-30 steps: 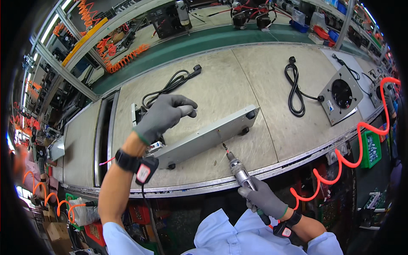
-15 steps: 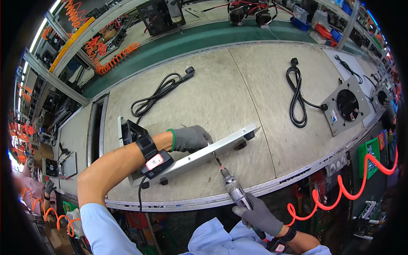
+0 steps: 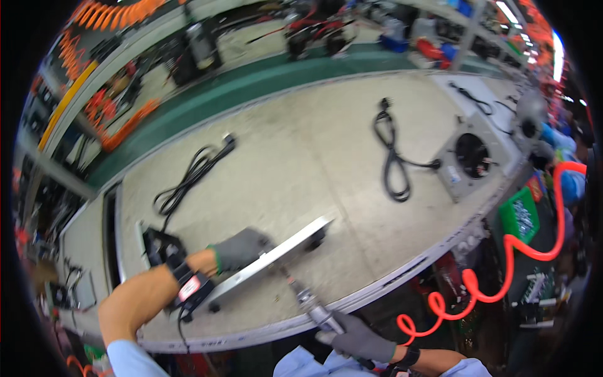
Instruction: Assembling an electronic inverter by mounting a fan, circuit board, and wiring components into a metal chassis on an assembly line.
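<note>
My left hand [image 3: 242, 249], in a grey glove, grips a light metal panel [image 3: 295, 241] held on edge over the workbench. Its fingertips are partly hidden behind the panel's upper edge. Dark round feet [image 3: 316, 239] stick out from the panel's near side. My right hand [image 3: 359, 338], also gloved, is wrapped round a silver power screwdriver [image 3: 312, 306]. The tool's bit points up and left at the panel's near face; blur hides whether it touches. Beyond my left wrist is a black part [image 3: 160, 244] at the panel's far end.
A black cable with a plug [image 3: 191, 179] lies bundled on the bench. Further right sits a grey fan panel [image 3: 453, 177] with its looped cable [image 3: 392, 164]. A green bin of screws [image 3: 507, 220] and a red coiled hose [image 3: 558, 201] are beyond the bench's near edge. Another person [image 3: 568, 147] is far right.
The whole view has turned, so the bench and both hands appear further left and lower, with blur. My hands keep their holds on the panel and the screwdriver.
</note>
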{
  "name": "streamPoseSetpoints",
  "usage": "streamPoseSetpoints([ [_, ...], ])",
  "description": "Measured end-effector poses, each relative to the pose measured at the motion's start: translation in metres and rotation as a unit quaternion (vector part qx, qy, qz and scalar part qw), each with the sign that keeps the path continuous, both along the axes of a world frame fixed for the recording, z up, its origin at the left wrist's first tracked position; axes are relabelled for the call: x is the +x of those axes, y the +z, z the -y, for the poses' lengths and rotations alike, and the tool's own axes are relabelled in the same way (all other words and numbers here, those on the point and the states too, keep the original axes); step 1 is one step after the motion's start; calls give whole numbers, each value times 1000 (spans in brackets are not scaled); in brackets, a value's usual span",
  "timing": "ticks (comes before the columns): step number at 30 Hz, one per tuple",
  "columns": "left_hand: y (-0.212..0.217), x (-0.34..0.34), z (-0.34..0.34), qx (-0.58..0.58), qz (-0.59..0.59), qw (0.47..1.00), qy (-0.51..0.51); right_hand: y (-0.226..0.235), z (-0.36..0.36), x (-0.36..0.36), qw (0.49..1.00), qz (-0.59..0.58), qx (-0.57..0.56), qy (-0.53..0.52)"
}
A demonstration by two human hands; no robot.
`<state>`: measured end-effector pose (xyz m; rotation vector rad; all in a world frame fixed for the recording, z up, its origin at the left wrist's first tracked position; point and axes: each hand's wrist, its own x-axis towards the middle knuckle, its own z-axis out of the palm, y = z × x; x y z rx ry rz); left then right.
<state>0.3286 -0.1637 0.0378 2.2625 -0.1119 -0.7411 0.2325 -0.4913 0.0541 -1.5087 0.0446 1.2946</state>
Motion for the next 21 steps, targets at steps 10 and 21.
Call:
streamPoseSetpoints([
  [10,-5,-1,-4,8,-154,983,102,-4,1,-10,998,4,54,-34],
  [21,-26,1,-16,-52,-126,988,76,-2,-4,-23,994,74,59,-46],
])
